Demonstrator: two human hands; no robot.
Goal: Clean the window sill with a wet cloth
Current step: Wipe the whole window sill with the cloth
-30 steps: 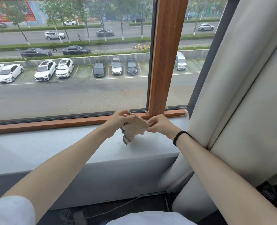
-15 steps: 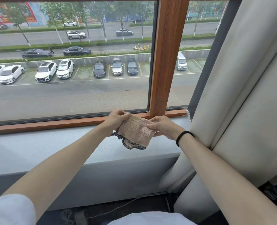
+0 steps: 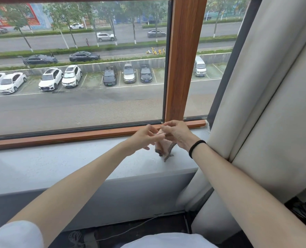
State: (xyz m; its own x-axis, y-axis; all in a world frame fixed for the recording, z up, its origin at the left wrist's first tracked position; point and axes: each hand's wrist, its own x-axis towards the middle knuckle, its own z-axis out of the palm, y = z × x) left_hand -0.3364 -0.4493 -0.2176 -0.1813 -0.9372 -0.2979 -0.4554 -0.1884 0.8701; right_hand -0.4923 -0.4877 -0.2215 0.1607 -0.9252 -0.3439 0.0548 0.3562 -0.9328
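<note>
Cloth (image 3: 160,147): pink, bunched, with a dark checked edging that hangs down as a strip. We hold it between both hands over the right end of the window sill (image 3: 59,163), close to the glass. Whether the strip's lowest tip touches the sill or hangs just above it, we cannot tell.

Left hand (image 3: 145,138): thumb and forefinger pinch the upper edge of the cloth; the other fingers (image 3: 146,148) are spread loosely below and grip nothing.

Right hand (image 3: 177,135): fingers curled together over the top of the cloth, clamping it from the right. A black hair band (image 3: 196,148) sits on this wrist.

Window sill: pale grey, smooth, running the full width below the window, its front edge dropping to a grey wall.

Window frame (image 3: 181,68): brown wood, with an upright post directly behind our hands and a low rail along the back of the sill.

Curtain (image 3: 256,104): off-white, heavy folds, hanging at the right and meeting the sill's right end.

Cable (image 3: 130,230): thin, pale, lying on the dark floor below the wall.
</note>
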